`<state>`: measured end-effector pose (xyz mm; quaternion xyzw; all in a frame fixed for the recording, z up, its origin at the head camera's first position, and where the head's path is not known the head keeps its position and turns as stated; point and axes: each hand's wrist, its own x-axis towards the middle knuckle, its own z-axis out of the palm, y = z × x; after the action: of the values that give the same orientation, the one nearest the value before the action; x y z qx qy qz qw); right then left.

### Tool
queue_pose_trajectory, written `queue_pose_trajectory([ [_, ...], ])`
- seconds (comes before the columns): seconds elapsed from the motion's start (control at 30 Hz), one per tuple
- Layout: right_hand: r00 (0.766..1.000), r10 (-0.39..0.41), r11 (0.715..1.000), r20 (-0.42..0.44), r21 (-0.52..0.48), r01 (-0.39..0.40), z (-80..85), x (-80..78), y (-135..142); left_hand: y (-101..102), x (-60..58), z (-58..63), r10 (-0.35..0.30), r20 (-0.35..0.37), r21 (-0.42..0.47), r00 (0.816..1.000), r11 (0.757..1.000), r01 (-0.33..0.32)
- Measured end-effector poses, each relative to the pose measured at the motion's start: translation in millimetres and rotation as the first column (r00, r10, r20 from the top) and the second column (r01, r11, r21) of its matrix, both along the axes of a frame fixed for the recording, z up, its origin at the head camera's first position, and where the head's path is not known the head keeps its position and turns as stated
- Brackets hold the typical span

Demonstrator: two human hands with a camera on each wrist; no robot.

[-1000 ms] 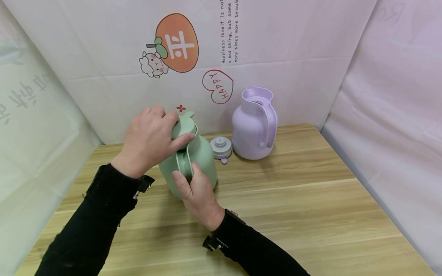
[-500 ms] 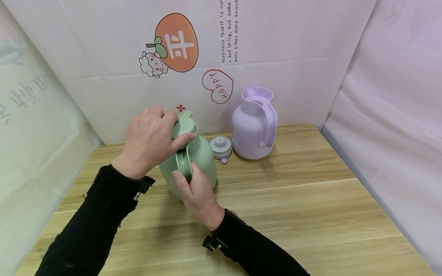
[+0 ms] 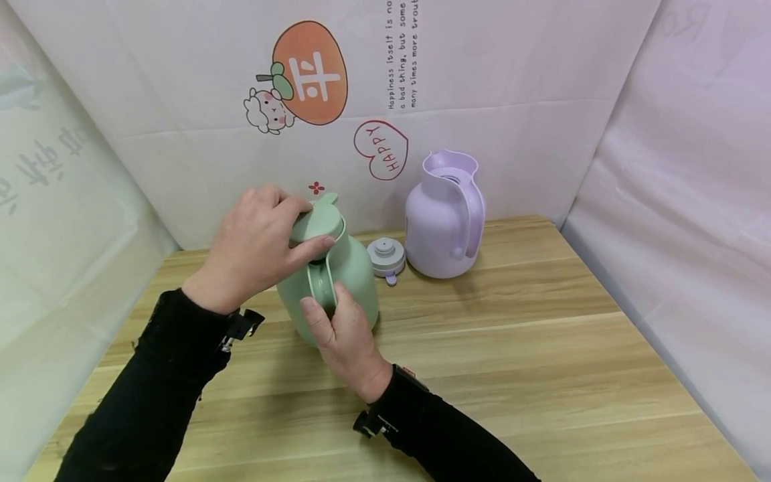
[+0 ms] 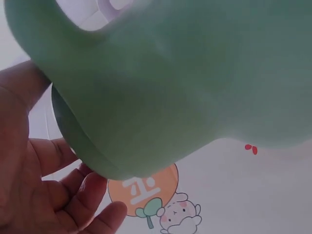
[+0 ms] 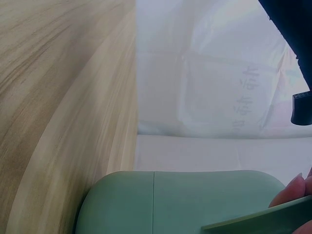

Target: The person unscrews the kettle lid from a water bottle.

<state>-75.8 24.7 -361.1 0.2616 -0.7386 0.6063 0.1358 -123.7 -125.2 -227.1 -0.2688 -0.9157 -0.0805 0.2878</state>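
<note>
A light green thermos jug (image 3: 357,273) stands upright on the wooden table in the head view. My left hand (image 3: 248,248) grips its round green lid (image 3: 322,221) at the mouth, thumb on the near side and fingers round the far left. Low on the jug's near side, my right hand (image 3: 351,341) holds the handle (image 3: 321,286). The left wrist view has the jug's green body (image 4: 161,87) filling most of it, with several of my left fingers (image 4: 92,195) loosely bent beside the mouth. Only fingertips (image 5: 290,192) of my right hand show at the handle in the right wrist view.
A lidless purple jug (image 3: 438,224) stands at the back, right of the green one. Between them a grey lid (image 3: 386,256) with a purple tab lies on the table (image 3: 512,361). Printed white cloth (image 3: 494,80) rises behind and at both sides.
My left hand has shifted slightly left, and more of the green lid's top shows, its left edge further left. The right hand and the jug body stay in place.
</note>
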Motion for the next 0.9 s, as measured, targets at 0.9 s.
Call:
queue_pose_trajectory([
  [0.9, 1.0, 0.019, 1.0, 0.014, -0.015, -0.019, -0.6, 0.2, 0, -8, -1.7, 18.6, -0.055, 0.337, -0.059, 0.94, 0.995, 0.079],
])
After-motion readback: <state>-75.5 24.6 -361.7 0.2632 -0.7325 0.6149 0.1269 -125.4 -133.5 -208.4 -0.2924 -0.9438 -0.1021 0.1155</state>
